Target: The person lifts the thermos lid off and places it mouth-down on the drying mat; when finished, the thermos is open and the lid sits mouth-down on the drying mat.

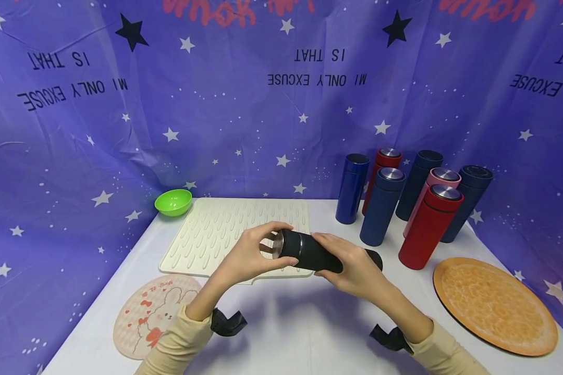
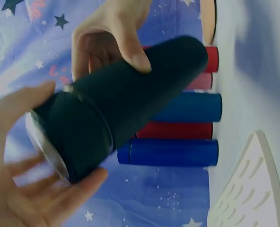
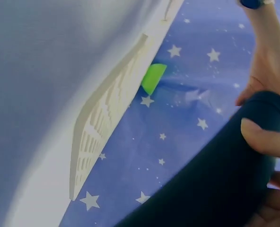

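1. Closest in, two beige sleeves [image 1: 180, 341] with black straps [image 1: 228, 323] by the wrists, reaching over the near edge of a white table [image 1: 305, 333].
2. Both hands are busy. Left hand [image 1: 249, 252] has thumb and fingers curled round the cap [image 1: 291, 243] of a black bottle [image 1: 326, 255]; right hand [image 1: 354, 266] grips its body.
3. That bottle's held up over the middle of the table, nearly level, long axis running left to right. Cap end points left, base right. Matte plain cylinder, thin shiny ring below the cap.
4. Left wrist cam shows the whole length down to the rounded-looking base, plus the metallic disc [image 2: 46, 146] on the cap nearly edge-on. From the head, the right hand covers part of the body; on the right wrist cam it runs out of frame.
5. Round rabbit-print mat [image 1: 161, 315] by the left edge (head view only), big orange crusty-looking disc [image 1: 494, 307] by the right.
6. Farther back, a cream ribbed mat [image 1: 244, 221] near the far edge.
7. Seven tall bottles stand toward the far right corner, including a front red one [image 1: 424, 234] with a brushed-metal top and a glossy blue one [image 1: 352, 190].
8. Far left corner: shiny green bowl [image 1: 173, 202], also on the right wrist cam, missing from the left.
9. Behind everything, wrinkly purple star cloth [image 1: 244, 120].
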The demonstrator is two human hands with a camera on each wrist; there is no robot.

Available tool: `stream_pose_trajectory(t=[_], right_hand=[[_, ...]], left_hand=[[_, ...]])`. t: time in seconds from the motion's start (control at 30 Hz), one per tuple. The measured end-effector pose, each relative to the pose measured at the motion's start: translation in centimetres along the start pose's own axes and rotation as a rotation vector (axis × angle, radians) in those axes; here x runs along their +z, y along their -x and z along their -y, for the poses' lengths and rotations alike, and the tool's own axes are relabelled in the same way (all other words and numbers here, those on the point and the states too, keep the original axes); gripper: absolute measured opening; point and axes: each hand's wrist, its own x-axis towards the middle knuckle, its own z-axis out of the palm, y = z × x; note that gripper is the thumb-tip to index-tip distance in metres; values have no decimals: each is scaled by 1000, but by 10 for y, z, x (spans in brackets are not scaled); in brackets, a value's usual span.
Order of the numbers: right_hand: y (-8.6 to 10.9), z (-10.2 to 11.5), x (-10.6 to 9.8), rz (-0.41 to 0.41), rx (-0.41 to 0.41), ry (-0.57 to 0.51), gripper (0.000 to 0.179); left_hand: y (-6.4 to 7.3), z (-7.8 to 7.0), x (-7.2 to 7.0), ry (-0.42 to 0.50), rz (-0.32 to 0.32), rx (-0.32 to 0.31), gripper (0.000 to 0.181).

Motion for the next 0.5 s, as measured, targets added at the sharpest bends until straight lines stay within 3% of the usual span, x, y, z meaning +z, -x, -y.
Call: stream_pose_trajectory(t=[0.13, 0.2, 0.33, 0.5], right_hand=[[1, -9, -7, 84, 73, -149, 76], [1, -15, -10, 132, 102, -217, 74], [2, -22, -13, 184, 113, -277, 69], [2, -19, -11, 141, 105, -225, 73]], left_hand=[[-2, 2, 1, -16, 85, 193, 63], [-2, 1, 0, -28, 113, 256, 66], [-3, -7, -1, -48, 126, 295, 66], [-4, -21, -2, -33, 77, 277, 63]])
